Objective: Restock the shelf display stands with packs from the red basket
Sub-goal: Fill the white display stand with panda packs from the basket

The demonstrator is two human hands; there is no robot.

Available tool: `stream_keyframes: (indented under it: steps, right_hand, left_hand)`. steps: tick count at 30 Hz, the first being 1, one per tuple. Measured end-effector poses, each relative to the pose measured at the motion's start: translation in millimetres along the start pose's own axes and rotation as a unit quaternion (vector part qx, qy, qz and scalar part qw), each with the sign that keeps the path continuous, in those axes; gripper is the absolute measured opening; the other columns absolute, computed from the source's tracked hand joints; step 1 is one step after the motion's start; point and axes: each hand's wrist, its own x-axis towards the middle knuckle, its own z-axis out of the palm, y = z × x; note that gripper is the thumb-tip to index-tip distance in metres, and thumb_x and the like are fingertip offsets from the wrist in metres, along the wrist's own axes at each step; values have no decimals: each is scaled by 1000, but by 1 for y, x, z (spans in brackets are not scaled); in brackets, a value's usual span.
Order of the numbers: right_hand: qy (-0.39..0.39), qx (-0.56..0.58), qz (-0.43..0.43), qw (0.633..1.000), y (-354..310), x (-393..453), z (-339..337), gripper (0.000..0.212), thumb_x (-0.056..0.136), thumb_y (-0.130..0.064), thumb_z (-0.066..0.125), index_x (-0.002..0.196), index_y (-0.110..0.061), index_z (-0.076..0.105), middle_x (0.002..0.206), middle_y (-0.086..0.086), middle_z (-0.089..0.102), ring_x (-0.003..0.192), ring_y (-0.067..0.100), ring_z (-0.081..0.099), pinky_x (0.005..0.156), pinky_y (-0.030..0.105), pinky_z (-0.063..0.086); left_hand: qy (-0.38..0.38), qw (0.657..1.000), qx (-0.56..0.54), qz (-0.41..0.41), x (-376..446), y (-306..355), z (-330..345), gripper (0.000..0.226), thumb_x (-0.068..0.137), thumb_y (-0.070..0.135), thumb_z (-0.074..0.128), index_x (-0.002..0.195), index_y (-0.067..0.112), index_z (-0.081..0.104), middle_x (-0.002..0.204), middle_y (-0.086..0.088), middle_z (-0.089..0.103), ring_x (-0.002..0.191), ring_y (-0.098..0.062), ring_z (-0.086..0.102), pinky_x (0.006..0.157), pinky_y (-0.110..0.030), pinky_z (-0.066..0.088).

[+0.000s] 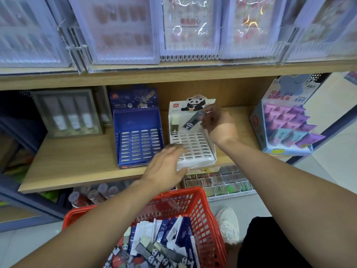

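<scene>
A white panda display stand (193,146) sits on the middle wooden shelf with a slotted tray and one pale green pack (175,120) in its back left slot. My right hand (216,122) pinches a grey panda pack (191,121) over the stand's back row. My left hand (166,165), fingers spread and holding nothing, rests at the stand's front left corner. Left of it stands a dark blue display stand (137,140) with bare slots. The red basket (201,206) below holds several blue, white and grey packs (164,242).
A grey box of tubes (69,113) stands at the shelf's left, a light blue box of purple sachets (286,124) at its right. Clear nail-set cases (123,29) fill the shelf above. Small items line the shelf below. A white shoe (229,223) is beside the basket.
</scene>
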Motion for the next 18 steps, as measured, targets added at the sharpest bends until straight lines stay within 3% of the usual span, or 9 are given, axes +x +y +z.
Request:
stream_keyframes:
  steps: [2,4,6,9,13,18]
  right_hand:
    - [2,-91,-39,995,3,0,2,20,96,-18,62,117,-17,64,96,2,70,90,22,68,85,37,55]
    - [-11,-127,-69,989,6,2,9,20,98,-21,60,117,-19,64,99,3,71,88,21,66,83,36,54]
    - [-20,-127,-79,989,9,7,16,15,98,-21,59,106,-33,62,93,1,72,81,20,66,77,40,56]
    - [-15,-158,-88,983,14,12,22,28,99,-20,58,90,-45,51,85,-2,74,73,23,68,61,41,57]
    - [-35,-179,-95,979,16,15,24,30,98,-13,55,94,-43,55,87,-6,74,76,20,69,67,42,58]
    - [-38,-265,-117,956,5,16,23,19,100,-22,53,102,-33,69,98,-5,75,87,21,69,75,37,56]
  left_hand:
    - [-60,996,59,33,-2,-2,5,69,96,44,60,156,29,28,165,5,22,153,-14,11,125,-36,7]
    - [-89,991,92,39,-2,-3,8,76,97,44,58,159,28,19,168,3,12,154,-13,1,124,-36,-3]
    - [-102,987,116,45,-1,-4,10,78,97,44,56,160,26,15,168,2,10,155,-13,-3,126,-37,-5]
    - [-108,985,125,49,-1,-5,9,76,97,43,55,160,26,17,168,1,9,155,-13,-4,124,-36,-7]
    - [-105,985,123,53,-2,-4,10,74,97,41,55,160,25,18,169,0,8,155,-14,-4,121,-33,-8]
    - [-104,985,124,53,-3,-3,10,75,97,41,54,160,25,17,169,0,7,155,-15,-4,121,-33,-8]
